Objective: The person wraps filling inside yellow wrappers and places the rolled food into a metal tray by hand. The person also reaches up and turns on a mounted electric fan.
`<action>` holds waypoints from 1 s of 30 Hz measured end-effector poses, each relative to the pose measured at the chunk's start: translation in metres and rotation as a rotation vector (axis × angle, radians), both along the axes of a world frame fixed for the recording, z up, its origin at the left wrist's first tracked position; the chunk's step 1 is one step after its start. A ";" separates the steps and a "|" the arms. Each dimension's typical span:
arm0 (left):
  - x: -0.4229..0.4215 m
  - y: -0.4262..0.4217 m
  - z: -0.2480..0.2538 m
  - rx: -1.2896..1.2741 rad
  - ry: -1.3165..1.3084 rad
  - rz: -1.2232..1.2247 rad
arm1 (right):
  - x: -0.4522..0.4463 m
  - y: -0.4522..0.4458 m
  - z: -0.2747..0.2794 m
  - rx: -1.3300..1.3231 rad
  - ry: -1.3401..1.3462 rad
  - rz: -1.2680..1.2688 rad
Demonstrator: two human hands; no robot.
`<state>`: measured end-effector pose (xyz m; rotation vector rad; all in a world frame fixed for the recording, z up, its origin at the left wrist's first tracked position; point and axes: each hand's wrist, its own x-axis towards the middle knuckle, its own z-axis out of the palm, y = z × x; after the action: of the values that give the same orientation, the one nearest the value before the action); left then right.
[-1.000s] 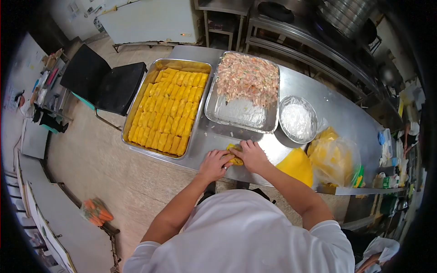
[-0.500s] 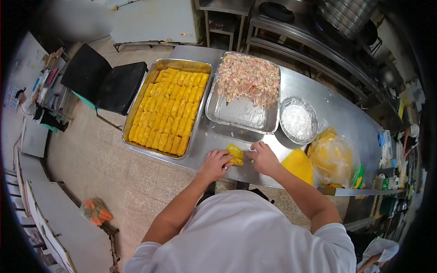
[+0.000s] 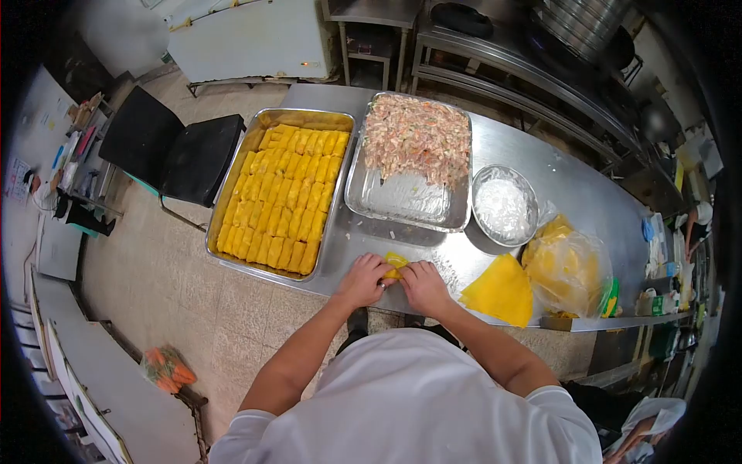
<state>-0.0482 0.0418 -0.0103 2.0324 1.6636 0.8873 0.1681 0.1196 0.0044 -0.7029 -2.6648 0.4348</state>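
My left hand and my right hand meet at the near edge of the steel table. Between them is a small yellow wrapper roll, partly folded, with the fingers of both hands closed on it. Much of the roll is hidden by those fingers. To the right of my right hand lie flat yellow wrapper sheets. Beyond the hands stands a metal tray of pinkish chopped filling, its near part bare. On the left, a deep tray holds rows of yellow rolls.
A round metal bowl with whitish contents stands right of the filling. Beside the sheets sits a clear plastic bag of yellow wrappers. A black chair is left of the table, and a bag of carrots lies lower left.
My right hand has moved left and now grips the yellow roll alongside my left hand. The wrapper looks more tightly folded. My view has shifted slightly.
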 end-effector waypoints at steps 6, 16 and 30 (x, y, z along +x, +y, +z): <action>-0.004 0.011 -0.001 0.047 -0.009 0.044 | -0.009 0.006 0.018 -0.036 -0.030 -0.052; -0.004 0.023 0.004 0.072 0.050 0.103 | -0.018 0.020 0.006 -0.002 -0.068 -0.083; -0.022 0.011 0.000 0.087 -0.020 0.292 | -0.021 0.036 0.034 -0.177 -0.140 -0.162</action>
<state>-0.0703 0.0525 -0.0101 1.8550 1.9758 1.0889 0.1471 0.1554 0.0382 -1.0289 -2.6925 0.6020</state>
